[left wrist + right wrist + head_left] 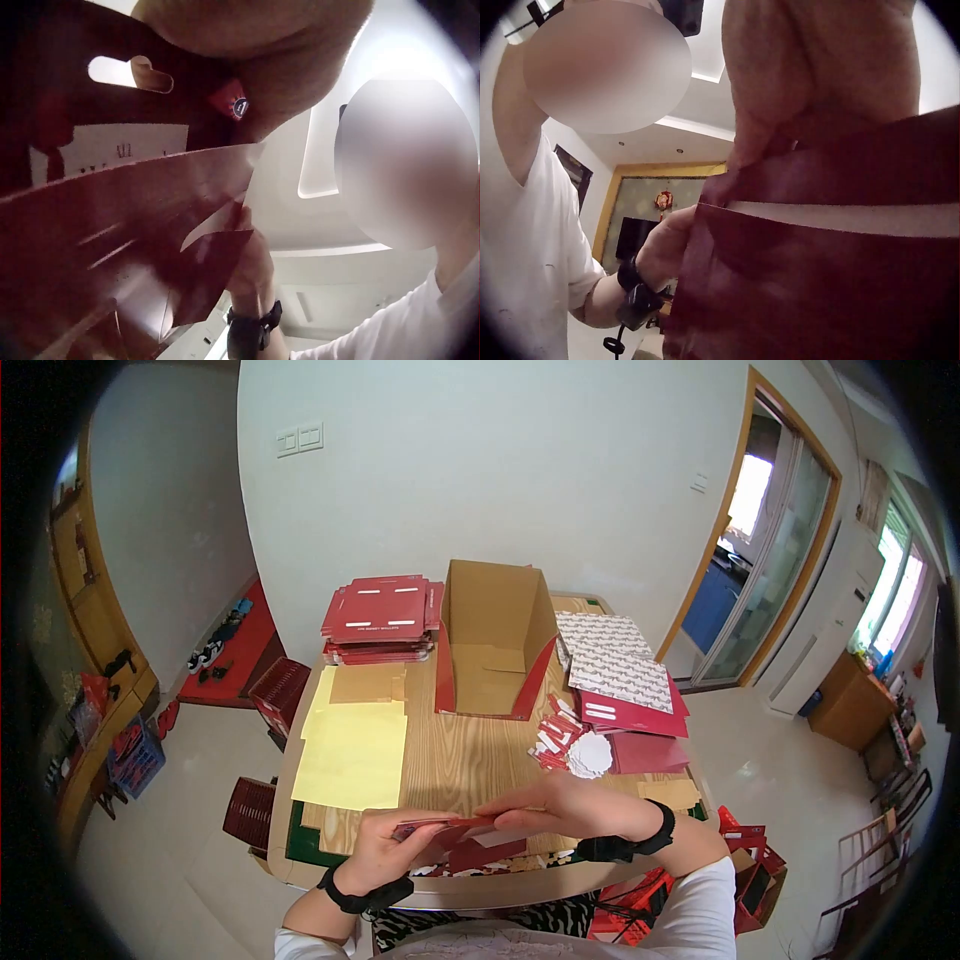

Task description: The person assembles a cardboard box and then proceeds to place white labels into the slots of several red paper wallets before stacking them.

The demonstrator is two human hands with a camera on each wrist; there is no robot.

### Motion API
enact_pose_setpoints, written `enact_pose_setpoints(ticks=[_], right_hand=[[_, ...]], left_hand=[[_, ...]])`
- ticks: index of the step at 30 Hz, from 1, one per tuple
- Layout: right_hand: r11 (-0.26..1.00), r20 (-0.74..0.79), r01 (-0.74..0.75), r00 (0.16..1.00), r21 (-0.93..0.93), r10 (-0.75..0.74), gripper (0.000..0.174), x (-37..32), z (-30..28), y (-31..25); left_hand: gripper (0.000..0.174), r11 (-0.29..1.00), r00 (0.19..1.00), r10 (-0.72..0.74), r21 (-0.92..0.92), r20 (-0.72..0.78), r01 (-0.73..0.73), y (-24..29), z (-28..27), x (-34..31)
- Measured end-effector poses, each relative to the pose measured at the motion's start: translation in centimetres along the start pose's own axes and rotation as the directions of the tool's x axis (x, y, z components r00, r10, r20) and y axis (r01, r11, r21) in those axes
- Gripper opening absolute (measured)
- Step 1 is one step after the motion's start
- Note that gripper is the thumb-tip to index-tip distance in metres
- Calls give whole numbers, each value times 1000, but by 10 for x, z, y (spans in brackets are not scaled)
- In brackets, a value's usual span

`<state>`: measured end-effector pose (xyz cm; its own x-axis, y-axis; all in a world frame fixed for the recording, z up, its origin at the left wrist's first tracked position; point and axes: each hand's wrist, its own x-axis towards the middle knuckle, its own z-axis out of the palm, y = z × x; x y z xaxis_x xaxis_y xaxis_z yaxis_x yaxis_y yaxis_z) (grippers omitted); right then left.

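Note:
Low over the table's front edge, a dark red flat cardboard piece (455,840) is held between both hands. My left hand (385,850) pinches its left end, thumb on top. At its right side my right hand (565,805) grips the upper edge, with the fingers reaching left and the thumb on the near side. The left wrist view shows the cardboard's folded panels (127,225) with an oval slot and a printed white patch. In the right wrist view, a pale gap runs between two red panels (817,277). The right fingertips are partly hidden.
An open brown box (490,630) stands at the table's back middle. Stacked red cardboard (375,610) and yellow sheets (350,750) lie left. Patterned white sheets (620,660), red scraps (555,735) and a pile of white round pieces (590,756) lie right.

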<state>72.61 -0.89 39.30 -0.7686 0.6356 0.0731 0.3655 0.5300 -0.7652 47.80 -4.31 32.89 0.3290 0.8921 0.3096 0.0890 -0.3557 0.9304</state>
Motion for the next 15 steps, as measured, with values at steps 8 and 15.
enact_pose_setpoints(ticks=[8,15], right_hand=[[999,98,32,995,-27,-30,30,0,-4,0],[999,81,46,996,-23,-44,27,0,-2,-2]], left_hand=[[18,999,999,-4,-47,50,6,0,0,-1],[17,999,999,-20,-36,48,22,2,1,-5]])
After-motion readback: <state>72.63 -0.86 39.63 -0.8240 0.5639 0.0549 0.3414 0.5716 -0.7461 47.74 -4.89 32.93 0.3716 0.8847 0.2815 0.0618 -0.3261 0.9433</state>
